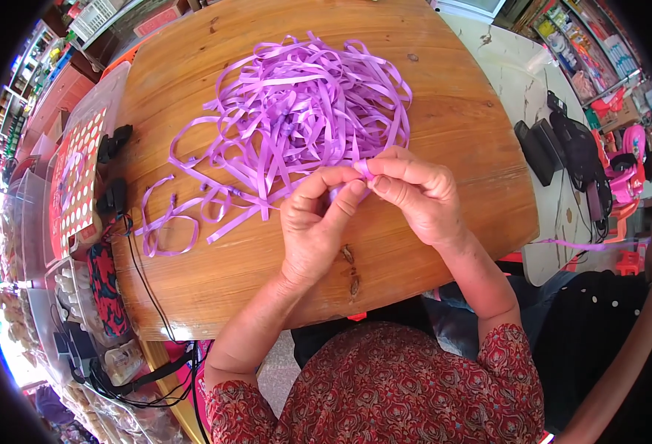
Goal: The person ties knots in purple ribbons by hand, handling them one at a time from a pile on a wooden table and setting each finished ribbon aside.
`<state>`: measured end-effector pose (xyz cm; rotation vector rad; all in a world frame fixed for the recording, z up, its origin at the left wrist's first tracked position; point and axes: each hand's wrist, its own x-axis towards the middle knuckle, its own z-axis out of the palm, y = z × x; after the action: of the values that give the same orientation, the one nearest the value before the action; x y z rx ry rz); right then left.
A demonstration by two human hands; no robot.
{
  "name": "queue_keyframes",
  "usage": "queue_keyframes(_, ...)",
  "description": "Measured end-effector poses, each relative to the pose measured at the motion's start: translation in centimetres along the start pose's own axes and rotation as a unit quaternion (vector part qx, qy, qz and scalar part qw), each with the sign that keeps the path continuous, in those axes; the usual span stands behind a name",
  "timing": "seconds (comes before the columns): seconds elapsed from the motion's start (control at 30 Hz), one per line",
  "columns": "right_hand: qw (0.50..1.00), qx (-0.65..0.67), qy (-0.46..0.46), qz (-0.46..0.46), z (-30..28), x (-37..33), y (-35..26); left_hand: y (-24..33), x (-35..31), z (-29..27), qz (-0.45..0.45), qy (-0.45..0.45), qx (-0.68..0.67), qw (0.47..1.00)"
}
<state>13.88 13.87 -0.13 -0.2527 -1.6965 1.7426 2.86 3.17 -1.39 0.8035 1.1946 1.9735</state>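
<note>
At the near right edge of the purple ribbon pile on the wooden bench, both hands meet, palms down. The left hand and right hand each close their grip, fingertips pinched on one ribbon strip.

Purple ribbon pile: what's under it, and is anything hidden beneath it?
The purple ribbon pile lies directly on the wooden table. Wood shows through its loose loops. Both hands, left hand and right hand, pinch a ribbon piece at its near edge. The dense centre hides whatever lies beneath.
</note>
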Motion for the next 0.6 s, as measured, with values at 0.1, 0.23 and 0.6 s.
queue_keyframes(0.1,0.963,-0.229,-0.019,-0.138,0.29,0.23,-0.4,-0.86,-0.07,-0.66,0.047,-0.003,0.085,0.995)
queue_keyframes(0.23,0.905,-0.361,-0.017,-0.224,0.35,0.34,-0.33,-1.0,-0.06,-0.62,0.057,0.011,0.088,0.994)
queue_keyframes(0.6,0.931,-0.336,0.009,-0.139,0.85,0.1,-0.51,-0.6,0.18,-1.05,0.016,0.009,0.072,0.997)
